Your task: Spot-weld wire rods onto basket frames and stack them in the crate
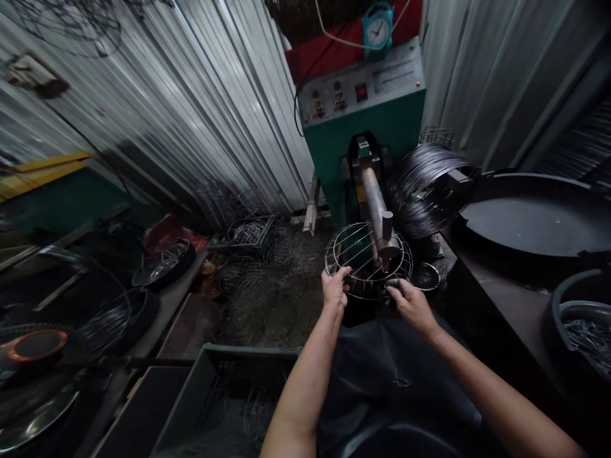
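Note:
My left hand [335,291] is closed on the near left rim of a round wire basket [335,239] with straight wires across its middle. The basket sits tilted around the end of a spot welder's metal arm [373,194], close to its pointed tip [386,264]. At the near right of the basket, my right hand [411,305] has its thumb and fingers pinched together by the rim. Whether these fingers grip the rim or a small piece is too dark to tell. The green welder [324,149] stands straight ahead.
A coil of wire [429,187] is right of the welder's arm. Farther right lie a large dark round tray [534,222] and a bucket [556,312] with metal pieces. A green crate [191,401] is at lower left, with wire parts [251,232] on the floor beyond.

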`<state>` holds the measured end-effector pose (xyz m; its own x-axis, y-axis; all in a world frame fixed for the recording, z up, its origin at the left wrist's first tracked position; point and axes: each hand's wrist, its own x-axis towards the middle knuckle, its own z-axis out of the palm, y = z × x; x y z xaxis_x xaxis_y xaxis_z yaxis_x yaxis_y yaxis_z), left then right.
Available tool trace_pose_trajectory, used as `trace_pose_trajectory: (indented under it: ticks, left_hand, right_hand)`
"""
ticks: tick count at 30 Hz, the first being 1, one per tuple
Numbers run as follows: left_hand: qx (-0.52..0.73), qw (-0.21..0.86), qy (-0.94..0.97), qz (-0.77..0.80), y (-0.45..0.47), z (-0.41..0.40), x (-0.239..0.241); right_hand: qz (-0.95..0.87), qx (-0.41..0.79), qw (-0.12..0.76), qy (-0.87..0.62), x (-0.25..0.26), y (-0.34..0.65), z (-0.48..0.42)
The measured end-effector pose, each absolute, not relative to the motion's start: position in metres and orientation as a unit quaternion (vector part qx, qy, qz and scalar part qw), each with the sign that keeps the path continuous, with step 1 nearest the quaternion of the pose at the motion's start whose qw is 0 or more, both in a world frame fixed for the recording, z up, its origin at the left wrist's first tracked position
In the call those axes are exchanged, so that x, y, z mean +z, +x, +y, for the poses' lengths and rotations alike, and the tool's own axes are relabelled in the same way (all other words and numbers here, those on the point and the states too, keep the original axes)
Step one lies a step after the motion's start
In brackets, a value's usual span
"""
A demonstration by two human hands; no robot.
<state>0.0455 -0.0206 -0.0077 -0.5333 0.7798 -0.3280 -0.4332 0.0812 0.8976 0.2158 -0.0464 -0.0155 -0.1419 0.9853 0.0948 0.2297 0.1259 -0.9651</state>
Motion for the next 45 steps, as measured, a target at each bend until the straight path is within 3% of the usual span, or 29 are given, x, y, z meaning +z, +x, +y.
trace_pose_trajectory:
  ticks: [25,30,32,35,37,42,45]
  left_hand:
    - [0.650,0.489,0.095,0.574,0.050,-0.009,-0.007]
    - [0.644,0.485,0.089,0.585,0.050,-0.008,-0.008]
    - [0.643,0.485,0.087,0.587,0.050,-0.008,-0.007]
    - [0.635,0.494,0.075,0.589,0.052,-0.008,-0.005]
    - [0.632,0.497,0.069,0.591,0.054,-0.010,-0.004]
    - [0.657,0.454,0.098,0.594,0.061,-0.018,-0.002]
    - [0.660,0.441,0.103,0.600,0.065,-0.020,-0.002]
  right_hand:
    - [-0.611,0.443,0.449,-0.479,-0.005,0.215,-0.033]
    - [-0.531,0.447,0.497,-0.521,-0.029,0.248,-0.053]
    - [-0.512,0.433,0.475,-0.569,-0.056,0.275,-0.068]
    - [-0.487,0.486,0.356,-0.632,-0.092,0.310,-0.086]
    - [-0.478,0.502,0.327,-0.642,-0.098,0.318,-0.090]
    - [-0.507,0.493,0.465,-0.532,-0.048,0.277,-0.078]
    - [-0.562,0.487,0.494,-0.450,-0.020,0.240,-0.068]
